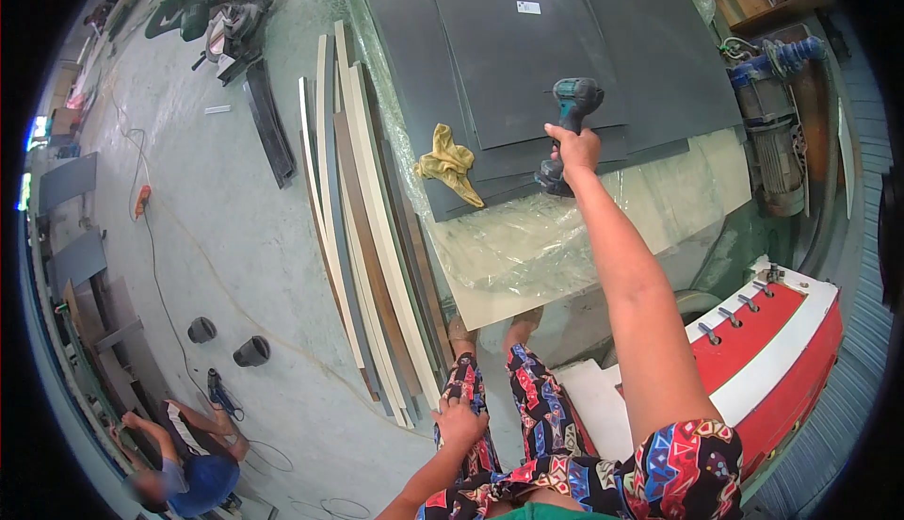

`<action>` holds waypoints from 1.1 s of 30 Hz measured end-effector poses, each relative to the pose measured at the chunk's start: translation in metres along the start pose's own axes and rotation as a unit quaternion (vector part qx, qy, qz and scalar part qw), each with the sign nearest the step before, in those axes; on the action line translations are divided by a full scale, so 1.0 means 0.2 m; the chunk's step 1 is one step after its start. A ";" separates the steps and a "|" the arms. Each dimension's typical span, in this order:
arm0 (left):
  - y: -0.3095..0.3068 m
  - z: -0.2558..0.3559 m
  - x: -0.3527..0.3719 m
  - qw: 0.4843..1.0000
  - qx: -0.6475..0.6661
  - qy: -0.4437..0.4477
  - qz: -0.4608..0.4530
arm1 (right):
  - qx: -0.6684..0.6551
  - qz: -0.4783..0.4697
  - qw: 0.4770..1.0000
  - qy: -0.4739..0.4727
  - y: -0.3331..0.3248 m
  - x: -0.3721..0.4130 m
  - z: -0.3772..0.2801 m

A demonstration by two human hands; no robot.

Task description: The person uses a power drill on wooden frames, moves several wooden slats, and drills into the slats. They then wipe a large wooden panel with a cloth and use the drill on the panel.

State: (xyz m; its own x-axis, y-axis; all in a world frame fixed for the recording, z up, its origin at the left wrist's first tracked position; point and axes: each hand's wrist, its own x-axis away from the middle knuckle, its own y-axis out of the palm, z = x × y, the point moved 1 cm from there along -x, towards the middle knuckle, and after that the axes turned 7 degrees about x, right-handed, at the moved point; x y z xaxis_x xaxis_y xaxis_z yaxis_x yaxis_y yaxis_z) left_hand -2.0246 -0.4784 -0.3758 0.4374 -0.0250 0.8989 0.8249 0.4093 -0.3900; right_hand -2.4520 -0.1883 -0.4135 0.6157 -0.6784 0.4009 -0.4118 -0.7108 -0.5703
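Note:
My right hand (578, 150) is wrapped round the grip of a teal and black cordless drill (576, 96), over the near edge of the dark grey sheets (527, 58). The drill's nose points left, and its battery base sits close over the sheets. My left hand (460, 424) lies on my patterned trouser leg near the knee, fingers stretched out and holding nothing. To the left of the drill, a crumpled yellow cloth (446, 164) or glove rests on the sheets' edge. Under the sheets shows a pale board (527, 289) partly covered with clear plastic film.
Long narrow strips (363, 228) lie on the floor to the left. Beyond them are a mitre saw (226, 30) and two dark buckets (251, 351). A red and white machine (772, 360) stands at right, below a motor (772, 124). Another person (202, 478) crouches at lower left.

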 end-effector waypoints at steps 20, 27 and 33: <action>0.04 -0.01 0.01 1.000 -0.008 0.007 0.024 | -0.007 0.004 1.000 0.005 -0.11 0.05 0.05; 0.05 -0.01 0.01 1.000 -0.015 0.008 0.018 | -0.018 -0.055 0.998 -0.003 -0.04 0.15 0.08; 0.04 0.00 0.01 1.000 -0.018 0.010 0.013 | -0.025 -0.073 0.997 0.007 0.00 0.22 0.12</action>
State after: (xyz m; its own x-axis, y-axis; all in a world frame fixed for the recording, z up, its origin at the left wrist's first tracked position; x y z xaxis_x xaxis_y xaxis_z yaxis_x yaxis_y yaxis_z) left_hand -2.0163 -0.4755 -0.3772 0.4659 -0.0323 0.8843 0.8252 0.3767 -0.4210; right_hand -2.4092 -0.2136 -0.4146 0.6621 -0.5699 0.4866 -0.3521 -0.8098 -0.4692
